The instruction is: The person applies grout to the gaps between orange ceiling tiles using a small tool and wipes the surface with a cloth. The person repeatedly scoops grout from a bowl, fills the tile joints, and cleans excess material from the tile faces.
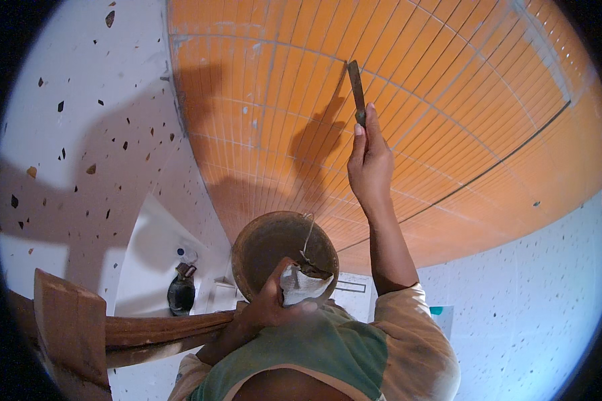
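My right hand is raised, its fingers closed round a narrow, flat-bladed putty knife. The blade points up, its tip at or close to the orange wall of narrow strip tiles with pale grey joint lines. Whether the tip touches cannot be told. Low in front of my body, my left hand grips a whitish, ragged-edged container with something dark inside. Just beyond that hand is a round brown bucket with a wire handle; the container overlaps its near rim.
A wooden beam and an upright timber stand close on my left. White speckled walls flank the orange one. Lower left, a dark rounded object lies near a pale surface. A grey strip drain shows below.
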Available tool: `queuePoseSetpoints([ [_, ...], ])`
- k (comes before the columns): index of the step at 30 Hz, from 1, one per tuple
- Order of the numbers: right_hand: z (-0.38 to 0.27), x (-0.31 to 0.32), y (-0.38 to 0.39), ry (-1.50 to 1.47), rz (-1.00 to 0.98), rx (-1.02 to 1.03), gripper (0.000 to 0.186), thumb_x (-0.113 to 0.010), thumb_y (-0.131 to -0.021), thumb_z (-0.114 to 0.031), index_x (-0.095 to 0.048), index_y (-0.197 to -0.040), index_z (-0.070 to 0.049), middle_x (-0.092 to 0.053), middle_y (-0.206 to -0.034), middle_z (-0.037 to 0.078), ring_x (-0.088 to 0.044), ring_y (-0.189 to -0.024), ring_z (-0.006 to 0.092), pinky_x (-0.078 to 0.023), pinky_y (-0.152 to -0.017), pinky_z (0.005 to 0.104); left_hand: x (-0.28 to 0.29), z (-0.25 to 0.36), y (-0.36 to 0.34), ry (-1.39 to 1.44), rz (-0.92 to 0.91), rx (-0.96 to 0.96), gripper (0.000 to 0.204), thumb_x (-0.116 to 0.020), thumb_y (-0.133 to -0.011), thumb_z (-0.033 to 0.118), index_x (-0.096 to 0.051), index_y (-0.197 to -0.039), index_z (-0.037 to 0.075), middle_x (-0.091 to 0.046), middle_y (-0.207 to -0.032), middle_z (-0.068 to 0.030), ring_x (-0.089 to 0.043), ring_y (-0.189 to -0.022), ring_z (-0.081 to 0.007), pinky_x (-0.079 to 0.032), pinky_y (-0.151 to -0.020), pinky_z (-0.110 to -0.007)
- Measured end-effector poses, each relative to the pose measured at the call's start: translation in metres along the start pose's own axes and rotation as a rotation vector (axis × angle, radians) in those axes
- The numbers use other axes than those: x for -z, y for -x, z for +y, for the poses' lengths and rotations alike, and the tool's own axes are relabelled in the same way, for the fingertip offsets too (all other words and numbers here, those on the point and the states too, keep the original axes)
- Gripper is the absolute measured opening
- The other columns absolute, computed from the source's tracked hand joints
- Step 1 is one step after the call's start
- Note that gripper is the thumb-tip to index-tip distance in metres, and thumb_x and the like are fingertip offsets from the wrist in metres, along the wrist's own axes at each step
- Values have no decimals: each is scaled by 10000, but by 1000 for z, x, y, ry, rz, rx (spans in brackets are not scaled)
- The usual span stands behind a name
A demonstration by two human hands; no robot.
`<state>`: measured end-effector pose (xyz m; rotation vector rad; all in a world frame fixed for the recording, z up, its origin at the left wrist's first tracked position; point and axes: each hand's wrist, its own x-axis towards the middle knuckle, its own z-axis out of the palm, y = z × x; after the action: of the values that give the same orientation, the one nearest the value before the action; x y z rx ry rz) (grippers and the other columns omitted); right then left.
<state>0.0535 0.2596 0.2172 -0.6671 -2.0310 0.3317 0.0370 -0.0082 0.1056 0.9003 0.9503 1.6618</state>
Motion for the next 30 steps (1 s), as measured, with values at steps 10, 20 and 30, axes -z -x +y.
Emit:
queuePoseSetpoints([
  [10, 19, 13, 31, 145, -335, -77, 441, -530, -1003, -153, -468, -1426, -47, -654, -833, 258, -643, -624, 330, -488, -578, 382, 2, -12, 4, -67, -3, -77, 720, -764, -801, 80, -326, -1371, 50, -561, -1237, -86, -538, -1184, -191, -402, -1015, -334],
  [20, 3, 26, 14, 35, -33, -47, 459, -521, -1000, -157, -435, -1437, -46, -673, -960, 254, -683, -837, 374, -539, -703, 450, -4, 4, 4, 57, 88, 136, 867, -760, -791, 92, -222, -1467, 19, -532, -1299, -109, -500, -1237, -206, -362, -1073, -363],
  [30, 8, 25, 4, 61, -64, -52, 439, -525, -991, -145, -461, -1415, -51, -648, -845, 260, -663, -740, 386, -509, -634, 479, 3, -14, 8, -134, 67, 67, 972, -783, -778, 113, -147, -1504, 2, -507, -1333, -131, -499, -1246, -211, -352, -1088, -372],
])
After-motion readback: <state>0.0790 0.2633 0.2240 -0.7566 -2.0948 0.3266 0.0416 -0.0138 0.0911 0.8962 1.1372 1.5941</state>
